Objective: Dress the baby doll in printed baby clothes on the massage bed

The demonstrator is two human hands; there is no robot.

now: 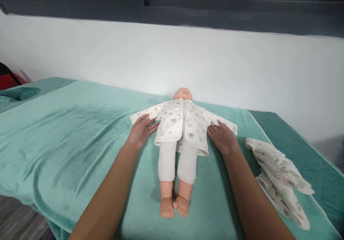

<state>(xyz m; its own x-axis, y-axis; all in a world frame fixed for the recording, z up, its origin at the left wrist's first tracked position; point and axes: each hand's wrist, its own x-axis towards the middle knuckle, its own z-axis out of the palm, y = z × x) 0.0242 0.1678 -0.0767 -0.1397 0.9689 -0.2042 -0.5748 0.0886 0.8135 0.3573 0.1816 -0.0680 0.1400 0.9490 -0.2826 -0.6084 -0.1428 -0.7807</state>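
Observation:
A baby doll lies on its back on a teal blanket, head toward the wall, feet toward me. It wears a white printed jacket with both sleeves spread out sideways. My left hand lies flat, fingers stretched out, on the blanket and touches the doll's left-side sleeve. My right hand rests flat beside the jacket's hem, fingertips on the other sleeve. Neither hand holds anything.
A crumpled printed garment lies on the blanket to the right of my right arm. A white wall runs right behind the doll's head. The table's front edge drops off at lower left, its right edge beyond the garment.

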